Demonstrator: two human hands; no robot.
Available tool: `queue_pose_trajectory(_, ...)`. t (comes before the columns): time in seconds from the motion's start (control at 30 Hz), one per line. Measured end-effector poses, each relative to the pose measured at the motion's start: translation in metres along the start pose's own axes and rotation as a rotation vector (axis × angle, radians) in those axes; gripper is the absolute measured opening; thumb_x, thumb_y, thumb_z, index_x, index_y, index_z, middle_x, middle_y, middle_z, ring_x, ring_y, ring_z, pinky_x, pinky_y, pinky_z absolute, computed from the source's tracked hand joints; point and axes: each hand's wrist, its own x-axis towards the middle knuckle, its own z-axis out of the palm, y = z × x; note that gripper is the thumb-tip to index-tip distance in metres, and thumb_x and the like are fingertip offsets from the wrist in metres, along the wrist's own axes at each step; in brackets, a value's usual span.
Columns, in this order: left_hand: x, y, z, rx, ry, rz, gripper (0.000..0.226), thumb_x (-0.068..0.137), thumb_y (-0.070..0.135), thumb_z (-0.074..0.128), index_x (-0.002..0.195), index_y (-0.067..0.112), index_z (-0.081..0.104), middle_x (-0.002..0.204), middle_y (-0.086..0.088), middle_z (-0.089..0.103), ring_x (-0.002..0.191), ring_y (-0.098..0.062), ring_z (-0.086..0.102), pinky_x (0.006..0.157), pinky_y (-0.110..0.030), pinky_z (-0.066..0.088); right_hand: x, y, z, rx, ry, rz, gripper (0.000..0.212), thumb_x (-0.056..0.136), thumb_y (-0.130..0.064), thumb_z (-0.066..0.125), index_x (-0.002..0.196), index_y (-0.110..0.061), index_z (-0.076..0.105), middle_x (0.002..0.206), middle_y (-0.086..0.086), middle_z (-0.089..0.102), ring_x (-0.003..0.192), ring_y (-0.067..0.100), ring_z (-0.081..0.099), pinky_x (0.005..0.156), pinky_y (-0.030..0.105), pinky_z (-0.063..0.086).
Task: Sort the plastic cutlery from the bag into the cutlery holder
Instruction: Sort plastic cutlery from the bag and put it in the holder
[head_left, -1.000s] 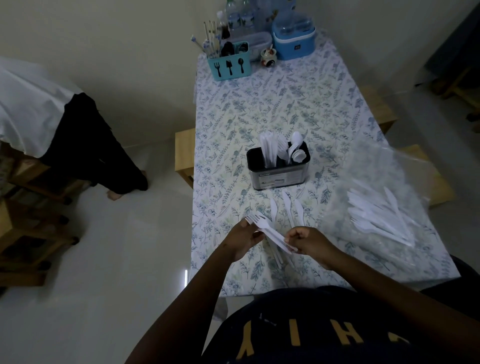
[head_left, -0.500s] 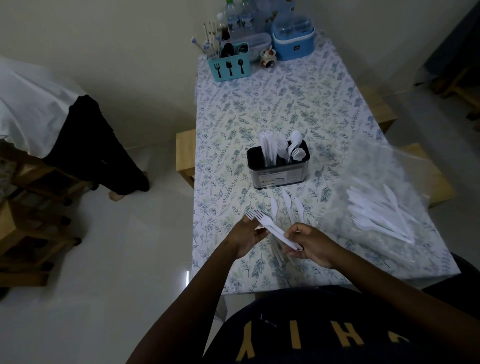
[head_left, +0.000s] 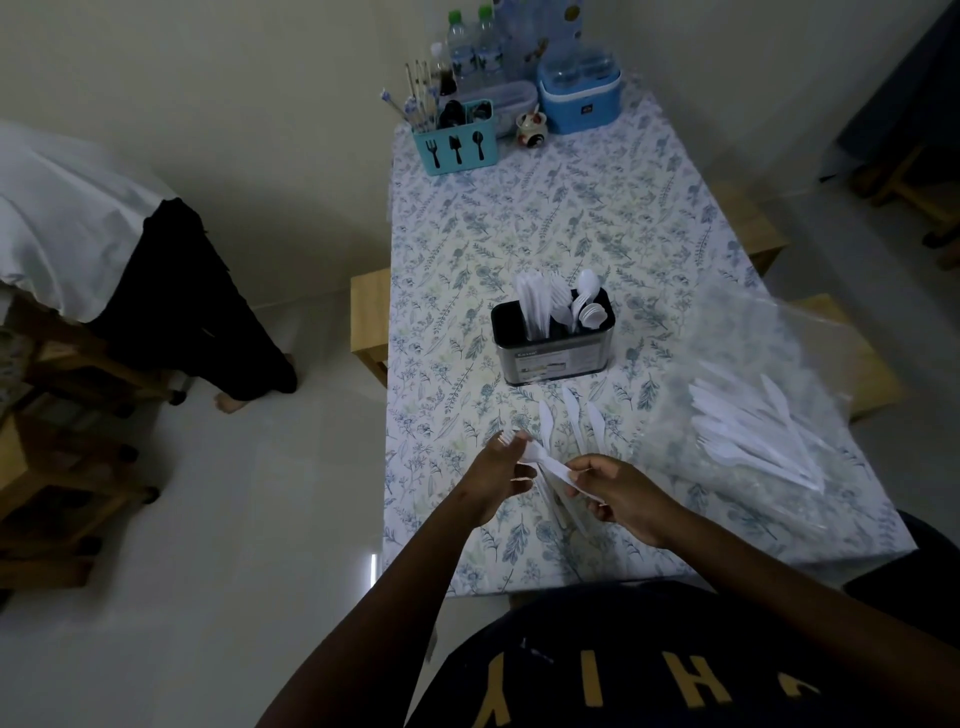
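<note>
I have both hands over the near edge of the table (head_left: 545, 208), which wears a blue floral cloth. My left hand (head_left: 496, 480) is curled round the tine end of a small bunch of white plastic forks (head_left: 545, 464), and the tines poke out past its knuckles toward the far left. My right hand (head_left: 626, 501) pinches the handle end of the same bunch between thumb and fingers, so the forks lie slanted between the two hands, lifted just off the cloth.

Under and just beyond my hands a few loose white knives (head_left: 573, 415) lie flat on the cloth, blades pointing away from me. Beyond them stands the cutlery holder (head_left: 556, 356), a dark metal tub. It already has white cutlery standing upright in it: flat handles on the left and spoons on the right. I cannot make out its dividers.

To the right lies the clear plastic bag (head_left: 779, 353), crumpled, with more white cutlery (head_left: 753, 441) heaped inside.

At the far end sit a teal cutlery caddy (head_left: 454, 148), a blue cooler box (head_left: 579, 101) and water bottles (head_left: 472, 52). Another person (head_left: 156, 270) stands on the floor at the left, bent forward.
</note>
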Motion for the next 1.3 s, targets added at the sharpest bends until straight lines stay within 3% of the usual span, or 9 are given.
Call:
queue_pose_trajectory(0.23,0.007,0.007,0.006,-0.012,-0.015,0.055,0.012,0.100,0.020,0.048,0.098,0.008,0.052,0.082,-0.008,0.052,0.063,-0.014,0.049,0.058,-0.022,0.049,-0.009,-0.012,0.003,-0.318,-0.003,-0.106,0.013,0.093,-0.024,0.056,0.103,-0.022,0.064,0.078,-0.007,0.067,0.053,0.004,0.048,0.052,0.022,0.039)
queue_pose_trajectory(0.37,0.009,0.019,0.011,0.053,0.024,0.114,0.013,0.097,0.016,0.053,0.103,0.005,0.058,0.084,-0.008,0.059,0.062,-0.013,0.058,0.066,-0.023,0.055,-0.007,-0.011,-0.001,-0.270,0.058,-0.132,0.014,0.091,-0.019,0.059,0.103,-0.021,0.065,0.081,0.005,0.065,0.061,0.014,0.050,0.054,0.026,0.041)
queue_pose_trajectory(0.53,0.014,0.062,0.015,0.217,0.176,0.369,0.013,0.097,0.019,0.052,0.099,0.006,0.056,0.091,-0.011,0.063,0.078,-0.023,0.064,0.075,-0.032,0.058,-0.002,-0.018,-0.007,-0.173,0.147,-0.113,0.034,0.088,-0.026,0.065,0.119,-0.021,0.052,0.098,-0.001,0.064,0.079,0.013,0.062,0.064,0.025,0.048)
queue_pose_trajectory(0.63,0.022,0.096,0.018,0.322,0.244,0.536,0.010,0.097,0.023,0.053,0.092,0.019,0.060,0.088,-0.011,0.065,0.079,-0.024,0.068,0.076,-0.039,0.059,0.004,-0.021,-0.012,-0.173,0.180,-0.108,0.044,0.087,-0.031,0.066,0.126,-0.027,0.045,0.110,-0.005,0.062,0.094,0.017,0.063,0.074,0.030,0.051)
queue_pose_trajectory(0.77,0.035,0.135,0.030,0.455,0.354,0.708,0.020,0.099,0.022,0.050,0.098,0.005,0.060,0.072,0.004,0.061,0.056,0.009,0.059,0.056,-0.007,0.046,0.006,-0.027,-0.013,-0.184,0.159,-0.119,0.035,0.089,-0.029,0.063,0.122,-0.022,0.052,0.101,-0.002,0.064,0.090,0.018,0.066,0.077,0.032,0.052)
queue_pose_trajectory(0.93,0.054,0.159,0.044,0.612,0.371,0.885,0.019,0.101,0.019,0.046,0.090,0.008,0.057,0.075,-0.009,0.059,0.063,-0.008,0.051,0.060,-0.018,0.041,0.008,-0.028,-0.020,-0.175,0.153,-0.091,0.026,0.090,-0.028,0.062,0.114,-0.021,0.055,0.099,0.006,0.066,0.089,0.022,0.067,0.079,0.035,0.053)
queue_pose_trajectory(1.13,0.083,0.157,0.049,0.790,0.292,0.876,0.020,0.101,0.020,0.045,0.090,0.009,0.059,0.072,-0.006,0.058,0.064,-0.010,0.050,0.061,-0.012,0.037,0.010,-0.030,-0.033,-0.124,0.158,-0.042,0.022,0.092,-0.023,0.058,0.114,-0.018,0.055,0.101,0.011,0.067,0.087,0.021,0.067,0.075,0.029,0.051)
queue_pose_trajectory(1.2,0.092,0.151,0.050,0.837,0.258,0.833,0.019,0.100,0.023,0.047,0.092,0.015,0.062,0.074,0.003,0.058,0.068,-0.013,0.055,0.066,-0.020,0.043,0.012,-0.030,-0.038,-0.127,0.150,-0.032,0.021,0.092,-0.024,0.057,0.113,-0.018,0.055,0.097,0.008,0.067,0.089,0.023,0.067,0.076,0.030,0.051)
queue_pose_trajectory(1.3,0.102,0.141,0.051,0.906,0.258,0.790,0.017,0.097,0.022,0.053,0.098,0.014,0.067,0.092,-0.002,0.063,0.081,-0.017,0.061,0.075,-0.027,0.046,0.015,-0.031,-0.043,-0.123,0.143,-0.021,0.020,0.093,-0.022,0.056,0.113,-0.017,0.056,0.097,0.008,0.067,0.087,0.022,0.067,0.075,0.030,0.051)
